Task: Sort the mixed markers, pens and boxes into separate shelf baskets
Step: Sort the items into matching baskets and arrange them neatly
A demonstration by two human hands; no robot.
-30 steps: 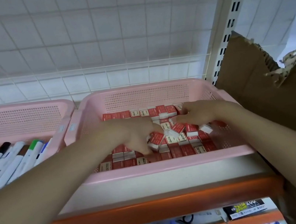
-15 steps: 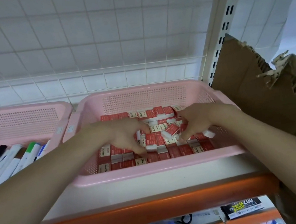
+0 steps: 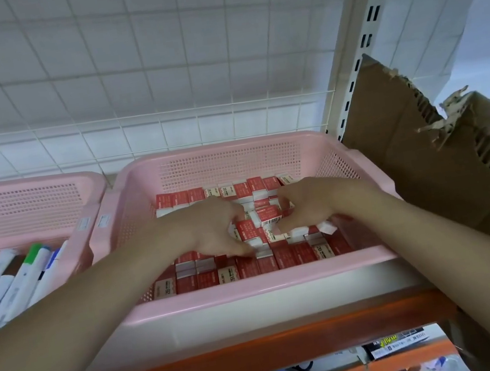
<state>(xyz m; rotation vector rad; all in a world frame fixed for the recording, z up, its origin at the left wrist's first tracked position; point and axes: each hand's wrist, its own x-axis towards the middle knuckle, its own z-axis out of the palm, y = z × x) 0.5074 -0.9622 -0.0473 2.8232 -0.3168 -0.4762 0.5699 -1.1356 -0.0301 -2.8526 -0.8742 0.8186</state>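
Reaching up over the near rim of the right-hand pink basket (image 3: 254,289), the person had both hands down among the small red-and-white boxes (image 3: 284,257) that filled it. Those boxes looked like light, thin card cartons: stiff enough to keep their shape under a gentle pinch, but easy to dent at a corner, and smooth enough to slide over one another when nudged. Neat rows lay flat along the back and front of the basket, while a loose, tilted heap sat in the middle between the hands. Judging by their shape, each would be best taken across its short sides with thumb and fingertip, or several pressed together end to end and lifted as a block.

The left hand (image 3: 212,229) lay palm down with its fingers curled, the fingertips touching the boxes at the left edge of the heap; whether it actually pinched one could not be told. The right hand (image 3: 307,204) mirrored it, with fingers bent inward against the tilted boxes in the middle, and its grip was just as unclear. Both forearms stretched upward from below, wrists roughly level with the rim, so the reach looked long and somewhat awkward.

Markers (image 3: 24,278) lay side by side in the neighbouring pink basket (image 3: 19,205) to the left, apart from the boxes. Torn cardboard (image 3: 426,163) stood just right of the shelf upright.
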